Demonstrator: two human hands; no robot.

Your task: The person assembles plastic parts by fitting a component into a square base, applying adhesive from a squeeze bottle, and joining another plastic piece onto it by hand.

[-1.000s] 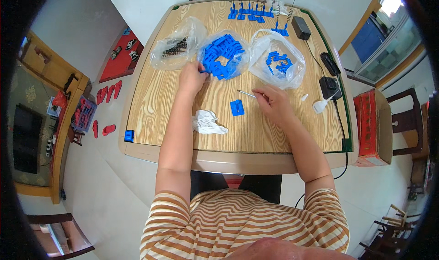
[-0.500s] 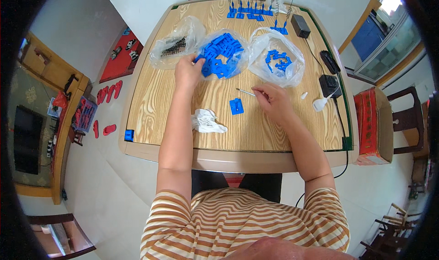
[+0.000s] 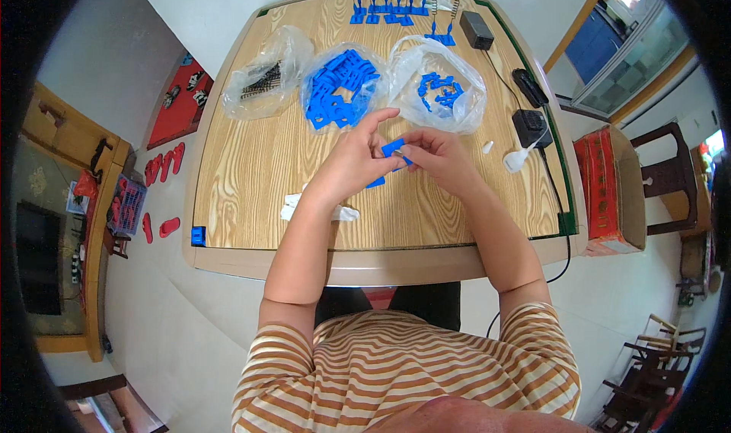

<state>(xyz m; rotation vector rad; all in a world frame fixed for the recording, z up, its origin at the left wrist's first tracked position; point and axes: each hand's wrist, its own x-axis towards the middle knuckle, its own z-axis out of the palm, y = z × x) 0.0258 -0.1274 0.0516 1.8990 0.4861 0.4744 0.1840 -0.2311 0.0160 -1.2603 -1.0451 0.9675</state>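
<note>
A small blue plastic piece [image 3: 393, 148] is pinched between my two hands above the middle of the table. My left hand [image 3: 353, 159] grips its left side, one finger stretched up and away. My right hand [image 3: 435, 157] closes thumb and fingers on its right end; whether a thin stick is also in those fingers is hidden. Just below lies a blue square base [image 3: 375, 182], partly covered by the left hand. A crumpled white cloth [image 3: 346, 214] rests partly behind my left forearm. Beyond the hands stands an open plastic bag of blue square pieces [image 3: 339, 90].
A bag of dark springs [image 3: 263, 81] lies at left, a bag of small blue parts [image 3: 442, 94] at right. Blue stands with upright springs [image 3: 390, 11] line the far edge. Black adapters [image 3: 531, 128] with cords, a white plug [image 3: 515, 159] and a small white piece [image 3: 487, 147] sit rightward.
My left hand has come from the bag of blue square pieces to the middle with a blue piece. My right hand has moved to meet it; the thin stick it held no longer shows. The view shifted slightly.
</note>
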